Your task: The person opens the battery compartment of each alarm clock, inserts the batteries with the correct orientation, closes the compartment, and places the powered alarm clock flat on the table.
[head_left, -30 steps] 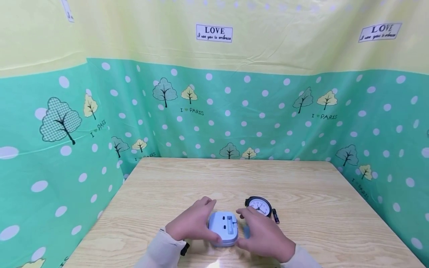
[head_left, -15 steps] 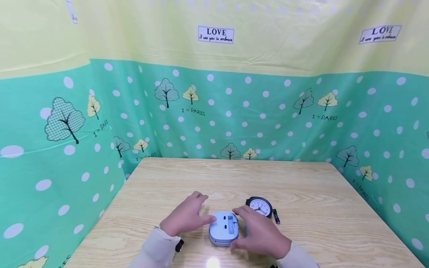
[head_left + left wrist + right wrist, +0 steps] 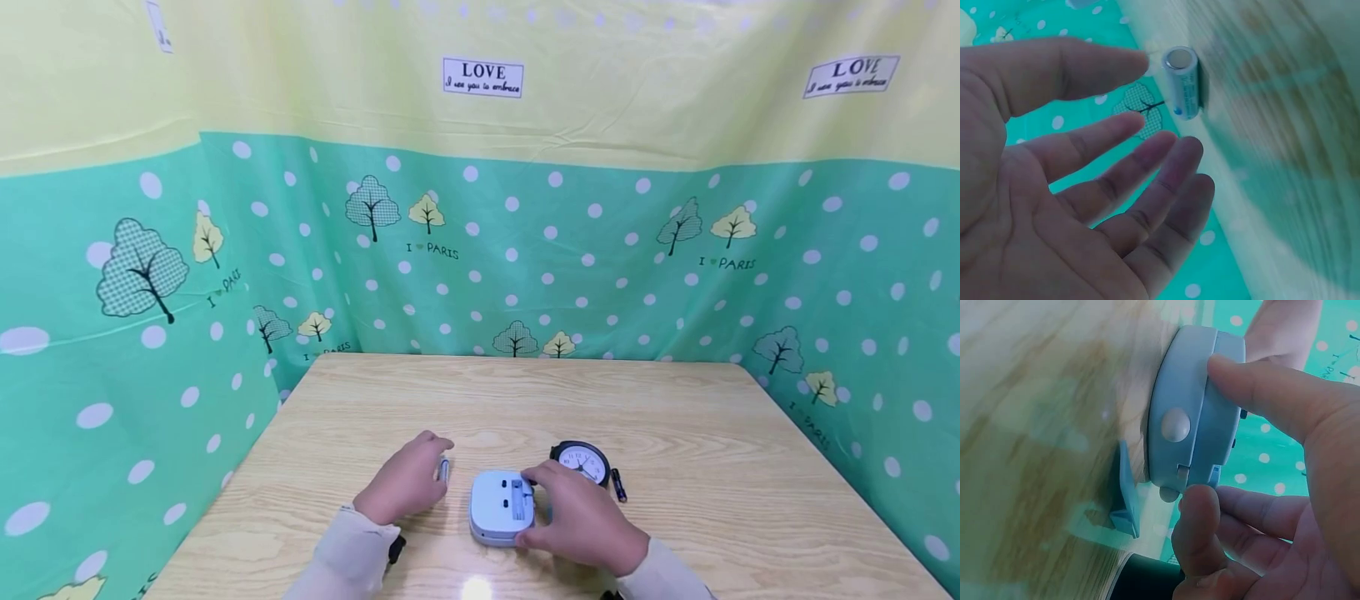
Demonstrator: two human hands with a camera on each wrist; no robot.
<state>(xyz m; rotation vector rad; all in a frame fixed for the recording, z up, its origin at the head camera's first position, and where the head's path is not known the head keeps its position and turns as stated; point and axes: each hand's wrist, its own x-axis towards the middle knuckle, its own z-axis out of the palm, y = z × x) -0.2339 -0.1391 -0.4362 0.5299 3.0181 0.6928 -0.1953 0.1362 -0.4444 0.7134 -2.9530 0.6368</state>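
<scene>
A light blue, rounded-square alarm clock (image 3: 495,510) lies face down, its battery slot (image 3: 517,500) uncovered beside two black knobs. My right hand (image 3: 581,517) grips its right side, thumb at the near edge and index finger at the far corner. To the left, my left hand (image 3: 405,483) is beside a silvery-white battery (image 3: 444,471) on the table. The left wrist view has that battery (image 3: 1184,84) just past the thumb tip, with the fingers spread apart below. A blue battery cover (image 3: 1125,494) lies on the table under the right hand.
A black round alarm clock (image 3: 581,463) with a white dial lies behind the right hand. A small dark cylinder (image 3: 618,485) is just right of it. The wooden table (image 3: 420,392) meets a dotted green curtain (image 3: 525,275) at the back and sides.
My left hand has left the blue clock and moved left to the battery, which has come into view. My right hand has closed in on the clock's right side.
</scene>
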